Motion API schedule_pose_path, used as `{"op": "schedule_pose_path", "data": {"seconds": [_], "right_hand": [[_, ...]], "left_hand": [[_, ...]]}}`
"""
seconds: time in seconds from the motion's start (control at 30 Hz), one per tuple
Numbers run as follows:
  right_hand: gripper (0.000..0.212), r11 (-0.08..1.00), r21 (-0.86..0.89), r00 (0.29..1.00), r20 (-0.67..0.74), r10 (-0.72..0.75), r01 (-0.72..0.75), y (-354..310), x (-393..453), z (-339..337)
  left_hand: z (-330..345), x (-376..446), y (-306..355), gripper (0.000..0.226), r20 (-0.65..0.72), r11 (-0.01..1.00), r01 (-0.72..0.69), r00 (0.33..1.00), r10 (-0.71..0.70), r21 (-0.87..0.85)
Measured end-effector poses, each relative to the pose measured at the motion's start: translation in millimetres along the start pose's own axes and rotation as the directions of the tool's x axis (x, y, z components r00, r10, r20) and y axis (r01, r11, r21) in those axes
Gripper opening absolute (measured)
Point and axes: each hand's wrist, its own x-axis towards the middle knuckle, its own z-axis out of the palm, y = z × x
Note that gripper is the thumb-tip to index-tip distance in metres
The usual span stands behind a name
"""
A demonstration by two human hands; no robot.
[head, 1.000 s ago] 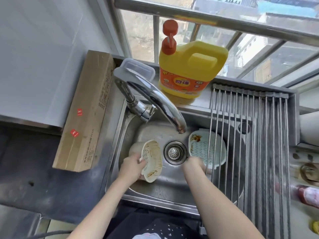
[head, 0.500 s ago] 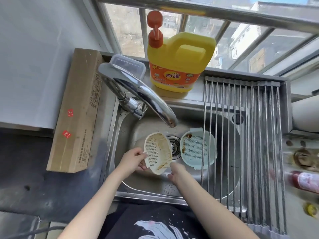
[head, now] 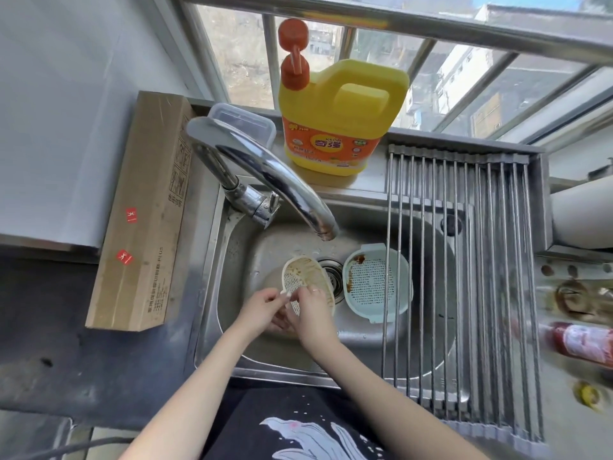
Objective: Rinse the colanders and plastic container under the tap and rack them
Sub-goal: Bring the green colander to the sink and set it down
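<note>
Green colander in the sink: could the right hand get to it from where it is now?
Probably yes. The green colander lies just right of the right hand, its near-left rim showing in the open sink; the rack bars cover only its right part. But that hand would first have to release the cream colander.

head cam | 1 view | looks steeply down, close over sink (head: 232, 327) | faces window

home kitchen, steel sink (head: 225, 293), tap (head: 272, 180), detergent jug (head: 335, 121)
</note>
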Motion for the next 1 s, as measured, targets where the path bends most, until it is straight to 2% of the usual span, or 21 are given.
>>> {"op": "schedule_pose_path", "data": {"seconds": [0.1,0.2,0.37,0.47,0.53,0.63,0.77,0.9,1.0], "right_hand": [[0.019,0.997,0.052,0.998,0.045,0.047,-0.049,2,7,-4],[0.013,0.998,0.039,0.998,0.017,0.057,-0.058,1,5,-8],[0.016,0.974,-0.217,0.964,-0.265,0.004,-0.064,-13,1,-16],[0.021,0.989,-0.091,0.981,-0.169,0.100,-0.117,-11,2,-22],[0.014,0.992,0.003,0.982,-0.137,0.127,-0.127,-7,1,-29],[0.006,0.985,0.102,0.967,-0.202,0.155,-0.136,-7,-8,-43],[0.015,0.986,0.080,0.946,-0.281,0.160,-0.144,-9,-25,-61],[0.006,0.975,-0.124,0.955,-0.259,0.145,-0.182,-3,-19,-64],[0.020,0.915,-0.337,0.971,-0.167,0.174,-0.222,5,-5,-61]], "left_hand": [[-2,1,-3,0.025,0.045,1.000,0.005,0.999,-0.003,-0.030],[1,1,-5,0.027,0.060,0.999,-0.019,0.998,0.021,-0.030],[12,0,-2,0.024,-0.070,0.998,-0.063,0.995,0.065,0.021],[7,2,-4,0.030,-0.141,0.986,-0.078,0.985,0.100,0.149],[2,2,-7,0.032,-0.153,0.969,-0.094,0.980,0.131,0.227],[-5,1,-13,0.032,-0.192,0.966,-0.102,0.970,0.151,0.239],[-13,3,-16,0.033,-0.220,0.983,-0.091,0.967,0.126,0.162],[-12,0,-15,0.033,-0.227,0.986,-0.084,0.967,0.115,0.141],[-14,-8,-10,0.032,-0.239,0.981,-0.104,0.961,0.142,0.165]]}}
